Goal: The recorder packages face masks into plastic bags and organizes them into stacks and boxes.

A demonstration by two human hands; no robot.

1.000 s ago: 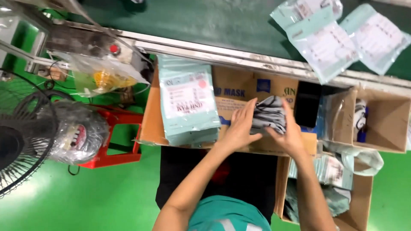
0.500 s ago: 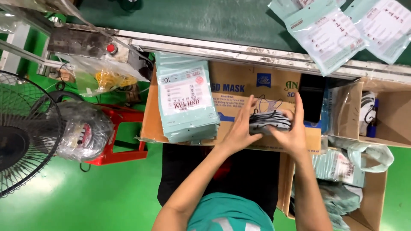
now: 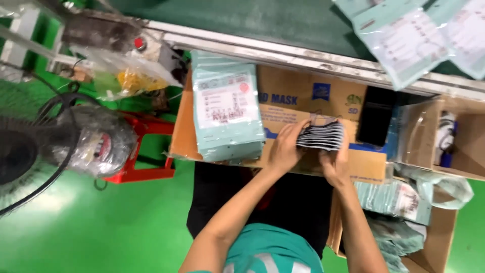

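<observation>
A squared-up stack of dark grey face masks (image 3: 323,135) with white edges rests on a flat brown cardboard box (image 3: 374,164). My left hand (image 3: 284,147) clasps the stack's left side. My right hand (image 3: 336,162) grips it from below and on the right. Left of my hands lies a pile of pale green pouches (image 3: 225,108) with white labels.
A dark green conveyor belt (image 3: 252,20) runs along the top and carries filled pale green pouches (image 3: 404,35). An open carton (image 3: 467,139) stands at right, more pouches (image 3: 394,199) lie below it. A red stool (image 3: 146,146), a fan (image 3: 30,151) and a plastic bag (image 3: 126,76) are at left.
My hands have pressed the loose masks into a tighter, flatter stack and shifted slightly. The view moved a little closer and to the left.
</observation>
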